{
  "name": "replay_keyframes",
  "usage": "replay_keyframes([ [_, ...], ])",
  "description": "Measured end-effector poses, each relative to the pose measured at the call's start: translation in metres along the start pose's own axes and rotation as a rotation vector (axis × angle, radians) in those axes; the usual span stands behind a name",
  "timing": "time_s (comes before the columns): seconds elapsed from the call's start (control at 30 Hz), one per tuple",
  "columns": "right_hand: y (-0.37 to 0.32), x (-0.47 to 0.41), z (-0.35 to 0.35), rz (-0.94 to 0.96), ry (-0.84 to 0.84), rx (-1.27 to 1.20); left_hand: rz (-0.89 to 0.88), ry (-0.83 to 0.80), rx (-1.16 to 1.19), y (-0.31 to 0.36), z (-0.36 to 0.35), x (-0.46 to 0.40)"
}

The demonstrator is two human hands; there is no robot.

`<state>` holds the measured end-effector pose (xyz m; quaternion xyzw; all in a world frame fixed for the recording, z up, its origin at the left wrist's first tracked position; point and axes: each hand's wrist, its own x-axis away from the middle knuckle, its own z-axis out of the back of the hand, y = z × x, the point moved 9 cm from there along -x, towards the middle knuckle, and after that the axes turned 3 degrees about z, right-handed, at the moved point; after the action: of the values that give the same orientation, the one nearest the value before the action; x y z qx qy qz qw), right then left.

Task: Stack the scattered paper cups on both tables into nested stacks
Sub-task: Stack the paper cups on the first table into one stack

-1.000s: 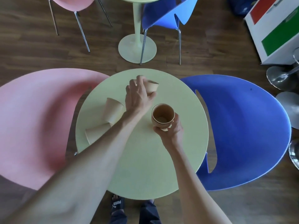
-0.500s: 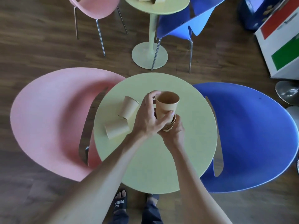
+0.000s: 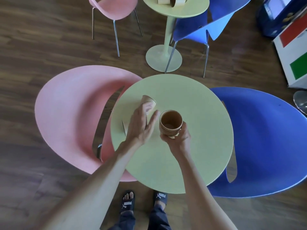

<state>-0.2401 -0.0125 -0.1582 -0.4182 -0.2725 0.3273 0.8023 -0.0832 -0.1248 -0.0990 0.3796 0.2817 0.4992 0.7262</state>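
Note:
My right hand (image 3: 178,138) is shut on a nested stack of brown paper cups (image 3: 170,123), held upright just above the round green table (image 3: 191,163). My left hand (image 3: 141,123) is open with fingers spread, hovering left of the stack and over two loose cups. One loose cup (image 3: 148,100) lies on its side beyond my fingers. Another loose cup (image 3: 125,128) lies mostly hidden under my palm. More cups (image 3: 172,0) lie on the second green table (image 3: 187,10) at the top of the view.
A pink chair (image 3: 69,117) stands left of the near table and a blue chair (image 3: 265,138) to its right. Another pink chair (image 3: 114,9) and blue chair (image 3: 207,22) flank the far table. A white cabinet (image 3: 294,52) stands at the right. My feet are below the table edge.
My left hand pushed the cup it carried into the stack, let go, and moved left over the loose cups. The camera tilted, so the far table shows more.

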Motion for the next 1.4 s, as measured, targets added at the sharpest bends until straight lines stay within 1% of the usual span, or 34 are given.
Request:
replay_keyframes([
  [0.03,-0.001,0.002,-0.003,0.003,-0.001,0.004,0.005,0.095,-0.150,-0.012,0.011,0.000],
  [0.07,-0.003,0.005,-0.005,0.008,-0.002,0.009,0.023,0.146,-0.290,-0.023,0.020,0.000],
  [0.1,-0.002,0.006,-0.008,0.012,-0.011,0.003,0.071,0.122,-0.405,-0.036,0.023,0.000],
  [0.23,-0.005,0.014,-0.016,0.024,-0.028,0.011,0.207,-0.167,-0.650,-0.085,0.015,0.004],
  [0.33,-0.006,0.018,-0.021,0.026,-0.028,0.039,0.241,-0.255,-0.731,-0.103,0.012,0.009],
  [0.47,-0.007,0.023,-0.022,0.036,-0.038,0.034,0.216,-0.237,-0.706,-0.102,0.016,0.013],
  [0.53,-0.006,0.025,-0.020,0.043,-0.026,0.032,0.192,-0.272,-0.669,-0.091,0.015,0.014],
  [0.63,-0.002,0.026,-0.017,0.042,-0.005,0.034,0.205,-0.325,-0.502,-0.069,0.014,0.017],
  [0.7,0.002,0.027,-0.013,0.022,0.002,0.028,0.178,-0.310,-0.361,-0.051,0.017,0.017],
  [0.77,0.006,0.027,-0.009,-0.002,0.006,0.030,0.115,-0.249,-0.268,-0.031,0.022,0.015],
  [0.9,0.008,0.029,-0.003,-0.015,0.003,0.044,0.013,-0.028,-0.084,0.008,0.041,0.009],
  [0.97,0.009,0.029,-0.002,-0.019,0.000,0.044,-0.018,0.017,0.005,0.023,0.046,0.008],
  [1.03,0.008,0.028,-0.001,-0.009,0.002,0.054,-0.069,-0.005,0.011,0.035,0.044,0.008],
  [1.13,0.004,0.028,0.000,0.020,0.005,0.058,-0.124,-0.105,-0.050,0.044,0.030,0.009],
  [1.3,0.000,0.026,0.000,0.058,0.009,0.062,-0.096,-0.291,-0.245,0.041,-0.004,0.011],
  [1.4,-0.002,0.024,-0.001,0.079,0.013,0.050,-0.131,-0.338,-0.315,0.041,-0.022,0.010],
])
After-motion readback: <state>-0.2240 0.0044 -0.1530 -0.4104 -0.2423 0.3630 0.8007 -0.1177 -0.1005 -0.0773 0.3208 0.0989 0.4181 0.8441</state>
